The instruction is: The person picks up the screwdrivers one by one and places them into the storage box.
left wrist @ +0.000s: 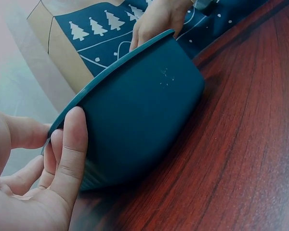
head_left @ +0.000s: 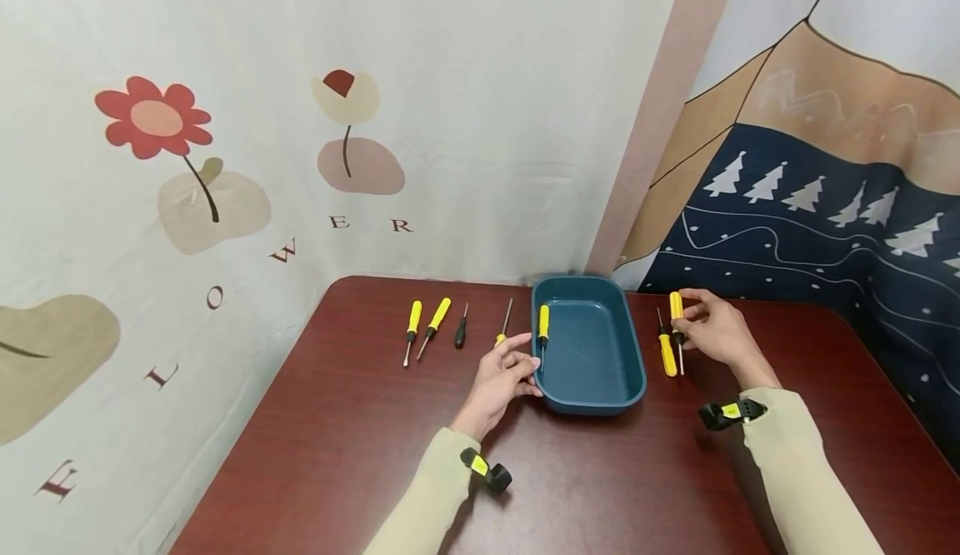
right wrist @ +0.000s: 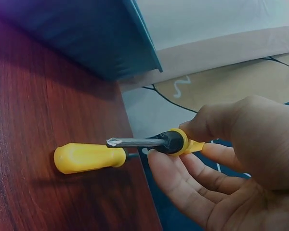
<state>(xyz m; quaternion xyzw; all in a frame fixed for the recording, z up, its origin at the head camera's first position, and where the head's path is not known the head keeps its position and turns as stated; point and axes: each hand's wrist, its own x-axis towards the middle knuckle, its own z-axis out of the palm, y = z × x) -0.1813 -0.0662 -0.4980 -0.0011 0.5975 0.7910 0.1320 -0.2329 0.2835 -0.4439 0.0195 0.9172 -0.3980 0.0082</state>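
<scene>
My left hand (head_left: 504, 376) pinches the near-left rim of a blue plastic tray (head_left: 590, 406); the left wrist view shows thumb and fingers on either side of that rim (left wrist: 111, 67). Inside the tray, along its left wall, a yellow-handled screwdriver (head_left: 543, 322) leans. To the right of the tray, my right hand (head_left: 716, 328) holds a yellow-and-black screwdriver (head_left: 677, 305) by its handle. Its cross-shaped tip (right wrist: 116, 143) points back toward the camera in the right wrist view. Just left of it, another yellow screwdriver (head_left: 667, 357) lies on the table.
Left of the tray lie two yellow screwdrivers (head_left: 414, 320) (head_left: 439, 313), a small black screwdriver (head_left: 461, 334) and one more (head_left: 507, 322) partly behind my left hand. The dark red table (head_left: 360, 472) ends at a printed curtain (head_left: 480, 122) along the back.
</scene>
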